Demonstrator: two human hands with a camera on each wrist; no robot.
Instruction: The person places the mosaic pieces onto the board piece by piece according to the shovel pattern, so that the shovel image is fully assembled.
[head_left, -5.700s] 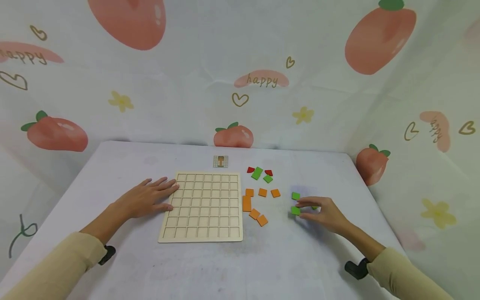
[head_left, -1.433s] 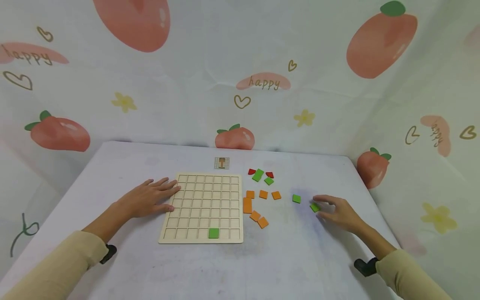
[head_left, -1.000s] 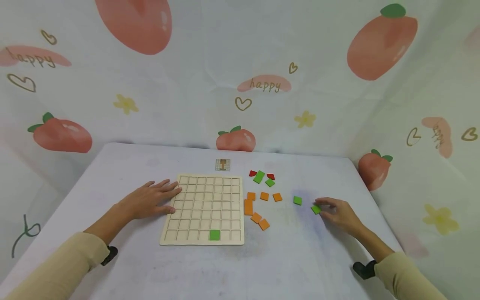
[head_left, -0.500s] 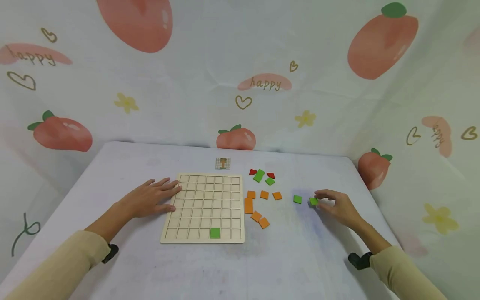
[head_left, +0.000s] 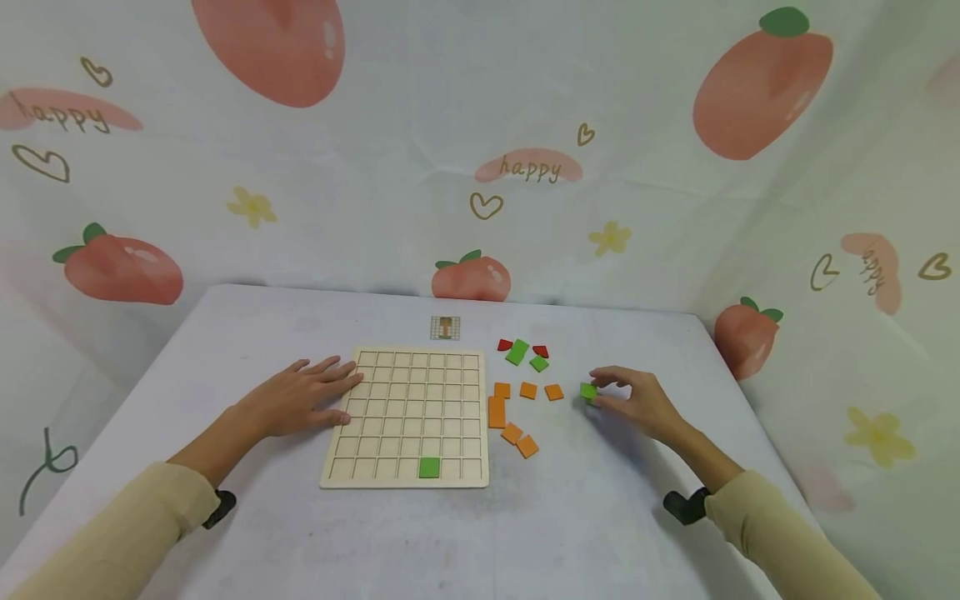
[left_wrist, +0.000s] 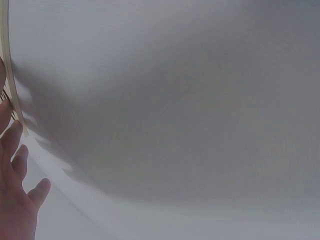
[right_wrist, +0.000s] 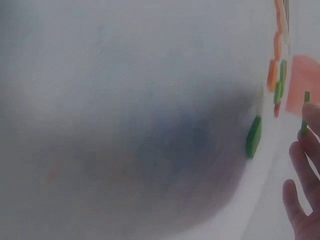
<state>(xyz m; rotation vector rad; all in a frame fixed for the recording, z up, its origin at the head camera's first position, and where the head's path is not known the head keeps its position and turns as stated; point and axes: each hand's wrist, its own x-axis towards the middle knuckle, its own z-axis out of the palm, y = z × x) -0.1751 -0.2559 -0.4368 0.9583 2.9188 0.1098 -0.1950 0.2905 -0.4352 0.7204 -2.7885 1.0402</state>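
My right hand (head_left: 637, 402) pinches a green square tile (head_left: 588, 391) between thumb and fingertips, right of the loose tiles. The right wrist view shows that thin tile (right_wrist: 306, 112) edge-on in the fingers, above the table, and another green tile (right_wrist: 254, 137) lying below it. In the head view the held tile covers that spot. My left hand (head_left: 296, 402) lies with spread, straight fingers over the left edge of the wooden grid board (head_left: 403, 483). One green tile (head_left: 429, 467) sits in the board's nearest row. In the left wrist view the hand (left_wrist: 15, 185) touches the board's edge.
Several orange tiles (head_left: 497, 412) lie just right of the board. Behind them are a green rectangle (head_left: 517, 352), a small green tile (head_left: 539, 363) and two red pieces (head_left: 541, 352). A small pattern card (head_left: 446, 327) lies behind the board.
A green square appeared in the board's nearest row since the oldest frame. My right hand then took the far-right green tile and moved left with it. My left hand has stayed in place.
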